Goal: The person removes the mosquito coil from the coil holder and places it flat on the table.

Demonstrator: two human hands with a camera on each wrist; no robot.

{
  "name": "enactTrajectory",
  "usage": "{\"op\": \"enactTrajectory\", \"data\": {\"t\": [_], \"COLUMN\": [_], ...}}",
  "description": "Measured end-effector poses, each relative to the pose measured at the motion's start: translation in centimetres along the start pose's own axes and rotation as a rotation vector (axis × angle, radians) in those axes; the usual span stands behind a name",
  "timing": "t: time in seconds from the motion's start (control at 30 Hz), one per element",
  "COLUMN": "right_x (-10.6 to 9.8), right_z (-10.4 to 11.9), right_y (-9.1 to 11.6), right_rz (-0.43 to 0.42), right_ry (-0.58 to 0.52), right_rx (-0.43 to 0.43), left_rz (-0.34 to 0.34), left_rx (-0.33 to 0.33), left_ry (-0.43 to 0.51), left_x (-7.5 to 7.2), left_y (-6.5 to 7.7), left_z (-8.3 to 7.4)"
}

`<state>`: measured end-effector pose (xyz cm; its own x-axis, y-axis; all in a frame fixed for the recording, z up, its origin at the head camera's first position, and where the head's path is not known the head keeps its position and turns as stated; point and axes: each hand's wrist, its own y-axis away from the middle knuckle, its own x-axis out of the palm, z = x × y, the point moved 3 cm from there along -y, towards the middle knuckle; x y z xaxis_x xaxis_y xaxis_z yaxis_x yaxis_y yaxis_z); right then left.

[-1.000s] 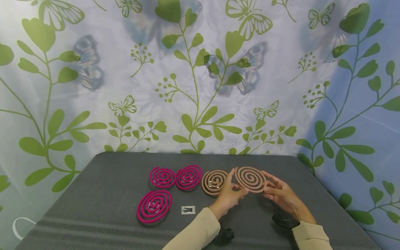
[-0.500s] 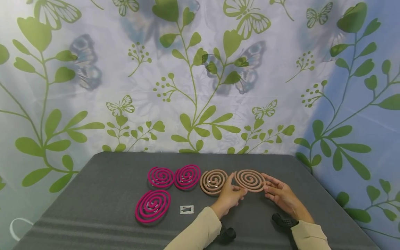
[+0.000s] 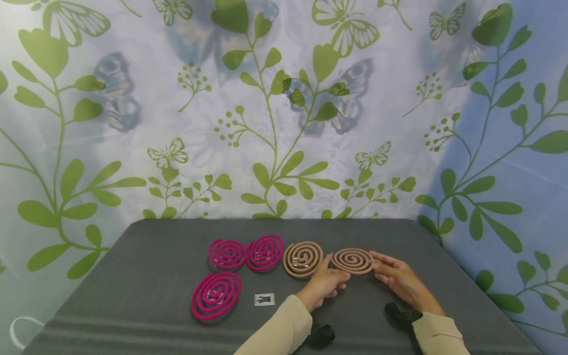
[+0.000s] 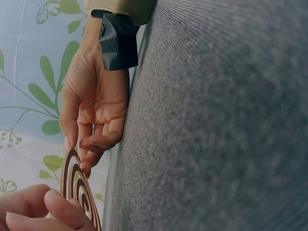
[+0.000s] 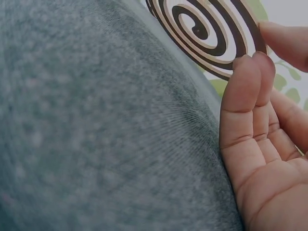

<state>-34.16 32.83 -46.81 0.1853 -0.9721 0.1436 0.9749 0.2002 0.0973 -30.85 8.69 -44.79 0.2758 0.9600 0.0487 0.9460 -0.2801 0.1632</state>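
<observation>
Both hands hold a brown mosquito coil [image 3: 353,260] by its opposite edges. My left hand [image 3: 324,283] pinches its near left rim, while thumb and fingertips of my right hand [image 3: 401,280] pinch the right rim. In the right wrist view the coil's dark underside [image 5: 198,32] shows, and it is raised above the cloth. Just left of my left hand lies a second brown coil [image 3: 303,257], partly covered by that hand, with shiny metal showing through its rings.
Three pink coils, at back left [image 3: 229,252], back middle [image 3: 265,253] and front left [image 3: 216,294], sit over small metal pieces. A flat metal coil stand [image 3: 257,300] lies on the grey cloth-covered table [image 3: 146,276]. A patterned curtain [image 3: 204,113] hangs behind.
The held coil has come down and tipped from facing the head camera to nearly level. Both hands keep hold of it. The head view has shifted slightly; the other coils stay put.
</observation>
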Motion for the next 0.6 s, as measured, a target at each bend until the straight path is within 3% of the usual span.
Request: {"op": "enactTrajectory", "data": {"t": [0.6], "right_x": [0.71], "right_z": [-0.27], "right_y": [0.02], "right_rz": [-0.113], "right_ry": [0.185], "right_rx": [-0.010], "left_rz": [0.006], "left_rx": [-0.001], "left_ry": [-0.026], "left_x": [0.06], "left_y": [0.32], "left_z": [0.40]}}
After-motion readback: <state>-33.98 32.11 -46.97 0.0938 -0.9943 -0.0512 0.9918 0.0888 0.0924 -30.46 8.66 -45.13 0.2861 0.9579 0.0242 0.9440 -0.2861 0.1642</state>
